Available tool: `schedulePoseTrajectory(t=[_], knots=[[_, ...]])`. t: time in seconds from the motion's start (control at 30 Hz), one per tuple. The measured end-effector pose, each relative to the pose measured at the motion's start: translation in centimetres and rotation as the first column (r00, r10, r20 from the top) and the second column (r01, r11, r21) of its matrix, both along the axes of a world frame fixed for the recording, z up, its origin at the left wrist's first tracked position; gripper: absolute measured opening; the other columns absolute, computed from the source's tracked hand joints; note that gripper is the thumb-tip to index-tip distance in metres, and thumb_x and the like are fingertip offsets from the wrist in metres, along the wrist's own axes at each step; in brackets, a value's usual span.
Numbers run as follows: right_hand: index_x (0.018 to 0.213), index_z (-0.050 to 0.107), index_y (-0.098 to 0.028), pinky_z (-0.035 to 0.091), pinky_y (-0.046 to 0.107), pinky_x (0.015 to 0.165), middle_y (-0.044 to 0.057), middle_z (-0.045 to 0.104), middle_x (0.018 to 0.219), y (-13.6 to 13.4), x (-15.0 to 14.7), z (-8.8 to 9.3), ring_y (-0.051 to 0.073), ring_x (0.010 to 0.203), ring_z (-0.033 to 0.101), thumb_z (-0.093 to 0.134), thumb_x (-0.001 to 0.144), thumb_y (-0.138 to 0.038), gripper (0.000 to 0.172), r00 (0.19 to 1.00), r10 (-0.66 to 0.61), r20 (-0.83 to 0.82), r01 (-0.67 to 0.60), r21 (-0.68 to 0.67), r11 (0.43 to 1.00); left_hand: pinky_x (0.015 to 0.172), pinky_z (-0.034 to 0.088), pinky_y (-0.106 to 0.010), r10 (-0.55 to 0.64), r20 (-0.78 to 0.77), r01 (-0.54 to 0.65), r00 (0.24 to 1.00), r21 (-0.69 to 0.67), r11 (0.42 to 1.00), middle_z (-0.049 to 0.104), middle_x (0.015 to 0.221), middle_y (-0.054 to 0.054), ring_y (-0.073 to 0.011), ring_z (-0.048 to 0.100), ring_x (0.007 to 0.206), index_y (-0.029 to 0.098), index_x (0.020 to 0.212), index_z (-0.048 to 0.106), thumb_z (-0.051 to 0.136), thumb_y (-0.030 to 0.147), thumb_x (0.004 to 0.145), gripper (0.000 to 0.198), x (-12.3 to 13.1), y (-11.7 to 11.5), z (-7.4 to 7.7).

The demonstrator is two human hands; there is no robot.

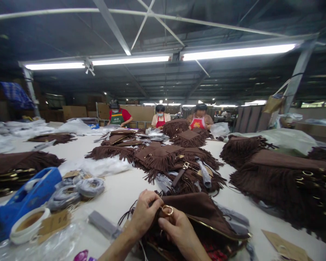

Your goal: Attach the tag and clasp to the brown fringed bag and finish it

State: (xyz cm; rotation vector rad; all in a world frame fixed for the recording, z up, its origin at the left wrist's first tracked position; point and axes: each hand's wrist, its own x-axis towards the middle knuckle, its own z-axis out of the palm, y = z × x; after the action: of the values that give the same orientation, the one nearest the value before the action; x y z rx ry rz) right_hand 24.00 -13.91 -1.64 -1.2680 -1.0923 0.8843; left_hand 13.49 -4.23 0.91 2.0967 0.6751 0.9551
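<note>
A brown suede fringed bag (pixel 201 214) lies on the white table (pixel 119 192) right in front of me. My left hand (pixel 144 214) and my right hand (pixel 179 232) meet at its near top corner. Both pinch around a gold metal ring (pixel 167 210) fixed to the bag. The fingers of each hand are curled closed at the ring. A gold zipper edge runs along the bag's opening, with red patterned lining showing below my right hand.
Piles of brown fringed bags (pixel 288 181) cover the table's middle and right. At left sit a blue plastic basket (pixel 24 199), a tape roll (pixel 27 223), grey pouches (pixel 78 190) and card tags. Three aproned people (pixel 160 117) work at the far end.
</note>
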Motion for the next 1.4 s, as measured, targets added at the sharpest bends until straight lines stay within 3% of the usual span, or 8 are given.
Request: schedulePoseTrajectory(t=[0.2, 0.33, 0.43, 0.57, 0.67, 0.8, 1.23, 1.4], knots=[[0.078, 0.056, -0.018, 0.034, 0.015, 0.04, -0.006, 0.058, 0.056, -3.7, 1.0, 1.8, 0.006, 0.041, 0.049, 0.075, 0.07, -0.038, 0.028, 0.986, 0.04, -0.161, -0.058, -0.107, 0.993, 0.074, 0.041, -0.029, 0.049, 0.079, -0.046, 0.996, -0.033, 0.998, 0.061, 0.07, -0.003, -0.019, 0.055, 0.075, 0.019, 0.065, 0.059, 0.051, 0.031, 0.082, 0.023, -0.1, 0.3, 0.0], [0.078, 0.066, -0.017, 0.051, 0.02, 0.063, 0.001, 0.071, 0.071, -4.9, 1.1, 3.3, 0.012, 0.066, 0.066, 0.082, 0.067, -0.041, 0.031, 0.933, 0.069, -0.354, -0.101, -0.072, 0.992, 0.078, 0.04, -0.031, 0.024, 0.086, -0.035, 0.996, 0.129, 0.991, 0.063, 0.073, -0.004, -0.0208, 0.055, 0.082, 0.019, 0.064, 0.062, 0.054, 0.027, 0.082, 0.021, -0.4, -0.8, 1.0], [0.09, 0.072, -0.019, 0.053, 0.025, 0.079, 0.004, 0.074, 0.088, -4.7, 0.9, 3.5, 0.017, 0.087, 0.069, 0.086, 0.063, -0.039, 0.037, 0.907, 0.074, -0.414, -0.08, 0.003, 0.997, 0.076, 0.042, -0.03, -0.035, 0.081, 0.026, 0.996, 0.113, 0.993, 0.065, 0.074, -0.004, -0.0195, 0.057, 0.078, 0.019, 0.066, 0.065, 0.056, 0.027, 0.083, 0.021, -0.8, -1.4, 1.5], [0.082, 0.074, -0.018, 0.054, 0.025, 0.076, 0.003, 0.072, 0.082, -3.9, 1.0, 3.0, 0.017, 0.081, 0.067, 0.085, 0.064, -0.041, 0.032, 0.963, 0.057, -0.263, -0.036, 0.085, 0.996, 0.067, 0.044, -0.025, -0.154, 0.068, 0.157, 0.986, -0.041, 0.987, 0.068, 0.071, -0.003, -0.0166, 0.059, 0.069, 0.018, 0.072, 0.069, 0.055, 0.029, 0.085, 0.022, -1.3, -1.9, 1.5], [0.074, 0.073, -0.017, 0.056, 0.025, 0.063, 0.0, 0.066, 0.065, -3.5, 1.2, 2.7, 0.014, 0.064, 0.063, 0.084, 0.06, -0.053, 0.041, 0.962, -0.069, -0.263, 0.086, 0.053, 0.995, 0.065, 0.042, -0.024, -0.184, 0.03, 0.185, 0.982, -0.023, 0.983, 0.065, 0.069, -0.003, -0.0156, 0.057, 0.067, 0.018, 0.068, 0.066, 0.055, 0.028, 0.084, 0.022, -1.6, -2.5, 1.5], [0.077, 0.074, -0.015, 0.059, 0.027, 0.062, 0.002, 0.067, 0.065, -3.2, 1.3, 2.5, 0.015, 0.063, 0.064, 0.084, 0.054, -0.06, 0.052, 0.943, -0.175, -0.283, 0.185, 0.009, 0.983, 0.065, 0.039, -0.025, -0.196, -0.036, 0.198, 0.98, 0.039, 0.979, 0.06, 0.067, -0.002, -0.0148, 0.054, 0.067, 0.018, 0.063, 0.06, 0.052, 0.026, 0.087, 0.027, -1.7, -3.2, 1.8], [0.078, 0.073, -0.015, 0.057, 0.025, 0.06, 0.001, 0.067, 0.065, -2.9, 1.2, 1.8, 0.014, 0.061, 0.063, 0.079, 0.065, -0.059, 0.046, 0.975, -0.113, -0.194, 0.124, 0.049, 0.991, 0.063, 0.034, -0.026, -0.235, -0.124, 0.243, 0.964, 0.054, 0.969, 0.055, 0.064, 0.0, -0.0144, 0.05, 0.065, 0.019, 0.058, 0.047, 0.047, 0.024, 0.083, 0.026, -1.6, -3.4, 1.9], [0.077, 0.071, -0.016, 0.055, 0.026, 0.06, 0.002, 0.065, 0.066, -3.0, 1.2, 1.5, 0.016, 0.062, 0.061, 0.071, 0.074, -0.059, 0.043, 0.99, -0.14, -0.026, 0.141, 0.094, 0.985, 0.063, 0.032, -0.026, -0.227, -0.145, 0.241, 0.963, 0.086, 0.967, 0.053, 0.063, 0.001, -0.0134, 0.049, 0.065, 0.018, 0.057, 0.046, 0.046, 0.02, 0.081, 0.024, -1.6, -3.3, 1.8]])
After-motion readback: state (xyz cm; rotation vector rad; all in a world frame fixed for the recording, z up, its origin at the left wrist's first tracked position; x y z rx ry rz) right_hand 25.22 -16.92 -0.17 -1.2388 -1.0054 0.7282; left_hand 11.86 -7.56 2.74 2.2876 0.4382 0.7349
